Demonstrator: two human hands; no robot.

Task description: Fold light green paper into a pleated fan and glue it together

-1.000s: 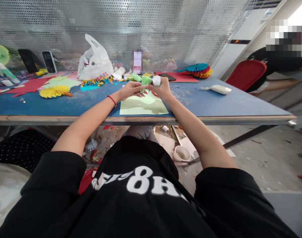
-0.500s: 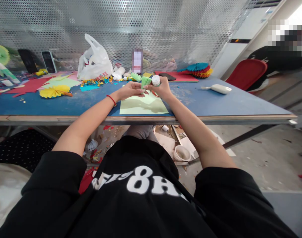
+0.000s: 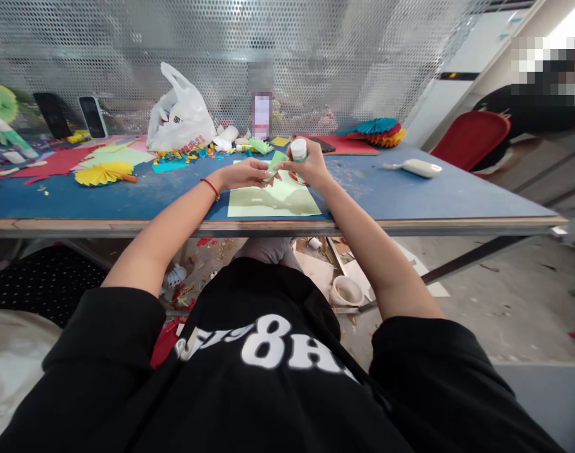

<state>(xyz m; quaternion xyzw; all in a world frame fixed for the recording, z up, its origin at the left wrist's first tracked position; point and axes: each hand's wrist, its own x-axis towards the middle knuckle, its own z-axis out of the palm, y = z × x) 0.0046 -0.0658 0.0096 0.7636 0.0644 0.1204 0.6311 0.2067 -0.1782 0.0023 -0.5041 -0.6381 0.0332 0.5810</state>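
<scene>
Both my hands meet over a pale green paper sheet [image 3: 268, 202] that lies at the near edge of the blue table [image 3: 410, 198]. My left hand [image 3: 244, 174] pinches a folded green paper fan [image 3: 274, 165] between its fingertips. My right hand [image 3: 307, 167] is closed round a white glue stick [image 3: 298, 150], held upright right beside the fan. A red cord sits on my left wrist.
A white plastic bag [image 3: 180, 119], a yellow paper fan [image 3: 100, 173], coloured paper scraps, two phones [image 3: 92, 117] and stacked paper fans [image 3: 375, 133] lie along the back by a perforated metal screen. A white bottle [image 3: 417, 167] lies at right. Another person sits on a red chair [image 3: 467, 136] far right.
The green fan has closed up and tilted down between my hands. The glue stick has stayed upright beside it. My arms have barely moved.
</scene>
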